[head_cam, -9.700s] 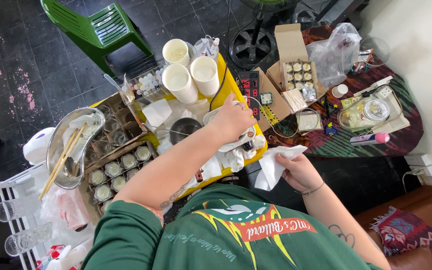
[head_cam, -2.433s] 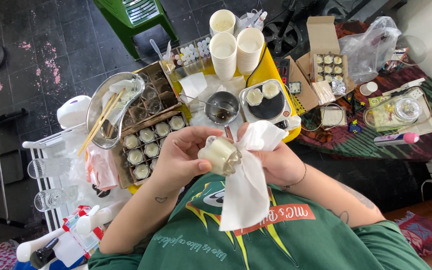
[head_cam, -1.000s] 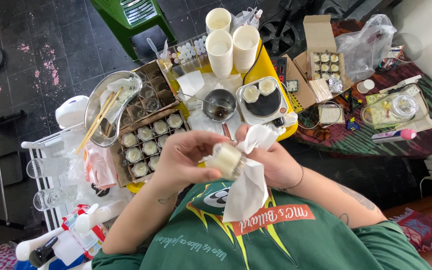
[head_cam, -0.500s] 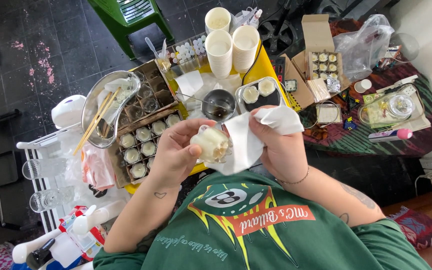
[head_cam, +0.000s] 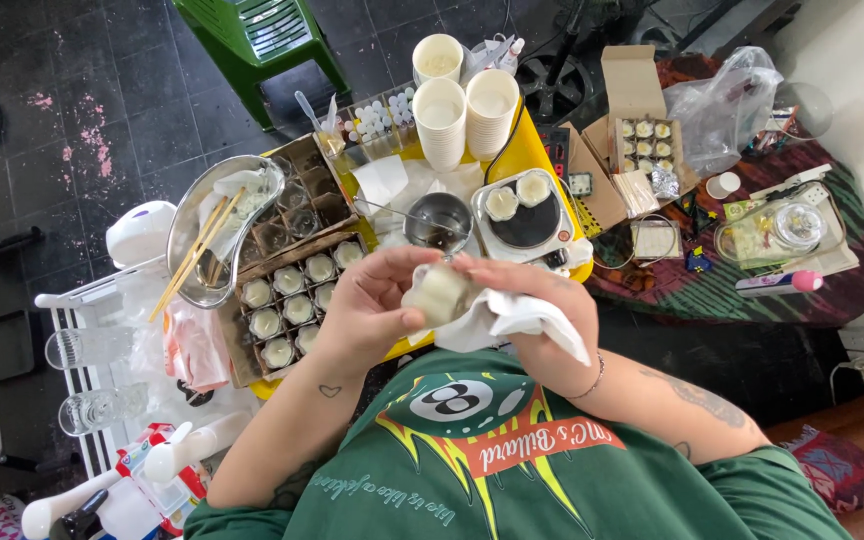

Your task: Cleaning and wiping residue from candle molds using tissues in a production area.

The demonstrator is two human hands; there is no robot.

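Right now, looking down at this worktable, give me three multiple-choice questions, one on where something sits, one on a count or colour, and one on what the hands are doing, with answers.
1. Where do the wooden sticks lie?
A. in the metal bowl
B. on the hot plate
C. on the green chair

2. How many small cream-filled jars sit on the hot plate?
A. none
B. two
C. five

3. What is the state of the small jar at the middle?
A. standing alone in the cardboard tray
B. held in the left hand, with the right hand pressing a white cloth to it
C. lying on the floor

Answers: 1 A, the sticks lean in the bowl at the table's left end. 2 B, two jars stand side by side at its back edge. 3 B, both hands meet around it above the table.
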